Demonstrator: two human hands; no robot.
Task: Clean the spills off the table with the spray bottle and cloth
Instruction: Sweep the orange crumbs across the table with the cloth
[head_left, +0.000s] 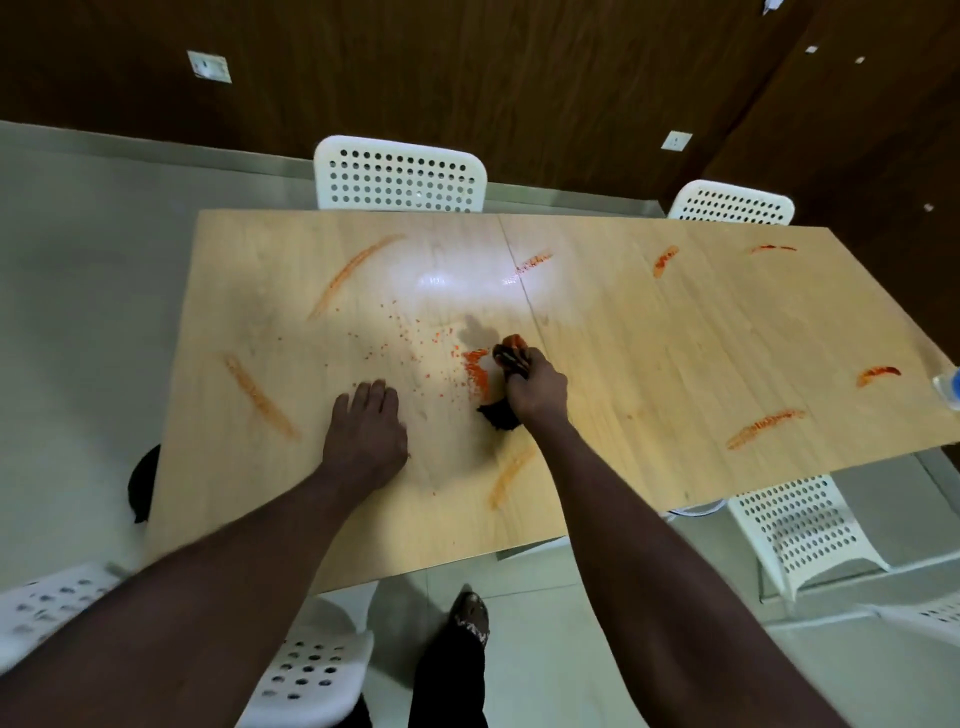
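Right, I see the wooden table (649, 332) streaked with orange-red spills (356, 273) from 9 to 3 o'clock, with white perforated chairs (400, 174) around it. My left hand (366, 421) rests palm-down on the table, fingers relaxed, holding nothing. My right hand (535, 387), at its 3 o'clock, grips the dark cloth (514, 358), bunched against a thick smear (475, 371). A clear bottle (946, 385) sits at the table's 3 o'clock edge.
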